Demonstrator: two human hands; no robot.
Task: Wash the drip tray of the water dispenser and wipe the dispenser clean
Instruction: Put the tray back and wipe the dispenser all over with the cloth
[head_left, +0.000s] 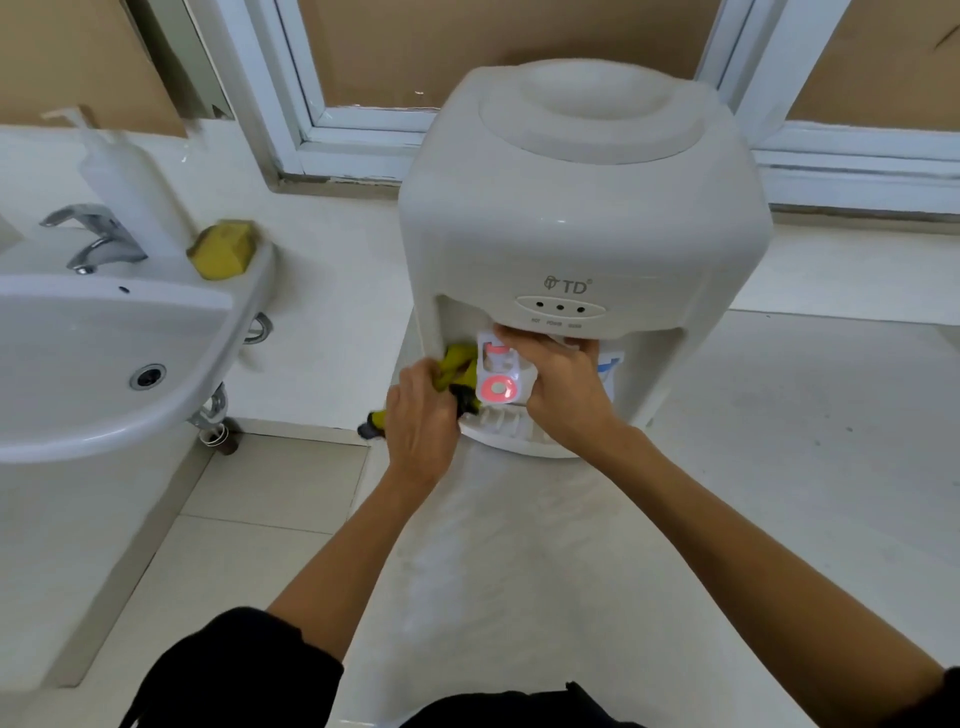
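Head view: both hands (498, 395) work just above the drip tray (506, 423).

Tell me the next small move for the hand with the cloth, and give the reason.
Probably push the yellow cloth deeper into the recess behind the red tap and wipe there. The left hand already grips the cloth at the recess's left side, while the right hand holds the tap on the dispenser, above the drip tray.

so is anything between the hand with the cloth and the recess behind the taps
Partly. The red tap hangs in front of the recess, and the right hand grips it. The left hand pushes the yellow cloth in beside the tap, on its left, where nothing visible blocks it.
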